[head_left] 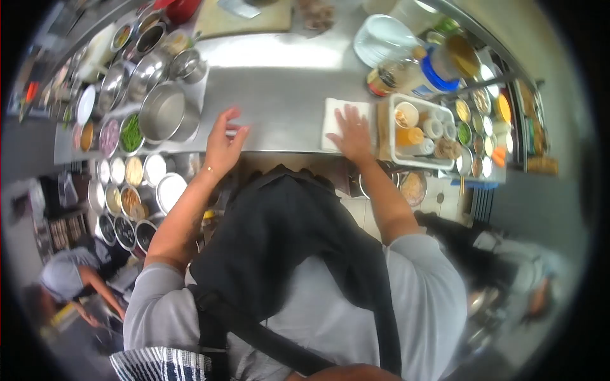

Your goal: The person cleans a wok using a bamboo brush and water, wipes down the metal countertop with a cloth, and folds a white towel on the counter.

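Observation:
My right hand [352,134] lies on a folded white cloth [331,120] at the counter's front edge, its fingers spread. Over the steel counter [273,108], near the same edge, my left hand [226,141] is held with fingers apart and nothing in it. The nearest thing to it is a deep metal pot [164,114] on the left. Beside the cloth, on its right, stands a white plastic bin [422,157] with bottles and small containers inside.
Metal bowls [148,71] and green cut vegetables [131,133] stand on the left. A cutting board [244,20] and stacked white plates [381,39] are farther back. A blue-rimmed tub [438,75] stands at right. Other people [70,273] work at lower left and lower right [508,263].

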Demonstrator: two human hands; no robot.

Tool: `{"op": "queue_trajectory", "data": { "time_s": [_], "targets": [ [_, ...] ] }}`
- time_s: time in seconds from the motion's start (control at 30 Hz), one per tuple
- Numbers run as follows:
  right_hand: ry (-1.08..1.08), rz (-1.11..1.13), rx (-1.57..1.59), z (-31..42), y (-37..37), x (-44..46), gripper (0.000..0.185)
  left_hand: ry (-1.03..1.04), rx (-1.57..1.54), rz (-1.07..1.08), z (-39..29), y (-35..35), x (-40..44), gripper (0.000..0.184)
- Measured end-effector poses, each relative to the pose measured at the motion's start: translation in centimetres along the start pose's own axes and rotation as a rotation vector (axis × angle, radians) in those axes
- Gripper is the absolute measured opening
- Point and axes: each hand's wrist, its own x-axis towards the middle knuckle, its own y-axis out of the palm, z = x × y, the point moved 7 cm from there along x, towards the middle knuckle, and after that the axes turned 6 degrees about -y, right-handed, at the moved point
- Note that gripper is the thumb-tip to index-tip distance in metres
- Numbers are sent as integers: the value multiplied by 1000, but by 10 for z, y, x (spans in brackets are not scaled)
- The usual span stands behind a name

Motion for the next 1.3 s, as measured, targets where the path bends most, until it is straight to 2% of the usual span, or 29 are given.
{"op": "queue_trajectory", "data": {
  "time_s": [0.1, 0.13, 0.23, 0.27, 0.3, 0.43, 0.53, 0.63, 0.7, 0.77, 0.8, 0.9, 0.93, 0.97, 1.0, 1.13, 1.23, 1.3],
  "targets": [
    [-19, 62, 23, -21, 7, -29, 89, -136, 55, -81, 39, -45, -63, 54],
    [-16, 95, -8, -25, 8, -38, 94, -179, -29, -114, 56, -57, -84, 53],
    [-82, 288, -14, 6, 5, -36, 105, -275, -37, -287, 74, -90, -146, 52],
    [-116, 289, -17, 24, 6, -18, 105, -377, -59, -370, 78, -101, -164, 51],
    [-213, 302, 46, 49, 10, -1, 104, -477, -81, -449, 85, -110, -181, 50],
    [-470, 292, 191, 181, 26, 64, 100, -487, -95, -598, 99, -122, -222, 49],
    [-574, 176, 258, 281, 43, 107, 99, -492, -201, -593, 100, -116, -225, 47],
    [-623, 161, 299, 345, 57, 133, 95, -529, -209, -454, 108, -101, -219, 44],
    [-647, 151, 425, 341, 58, 136, 91, -522, -174, -365, 111, -97, -220, 44],
    [-615, 157, 386, 290, 56, 131, 90, -540, -144, -263, 114, -91, -219, 42],
    [-588, 177, 368, 255, 53, 119, 89, -538, -153, -255, 115, -92, -225, 42],
    [-300, 47, 156, 102, 27, 85, 87, -545, -192, -326, 115, -100, -237, 39],
    [-196, 98, 76, 47, 36, 75, 88, -540, -199, -333, 115, -102, -241, 39],
    [-143, 71, -85, 13, 42, 71, 88, -577, -199, -349, 119, -108, -247, 38],
    [-108, 86, -61, -3, 42, 75, 89, -618, -193, -359, 123, -111, -254, 38],
    [185, -35, -81, 13, 63, 167, 91, -616, -181, -348, 115, -126, -249, 38],
    [191, -163, 90, 66, 105, 244, 87, -547, -163, -284, 97, -132, -223, 37],
    [46, -58, 81, 146, 122, 267, 87, -467, -107, -196, 85, -127, -200, 36]
  ]
}}
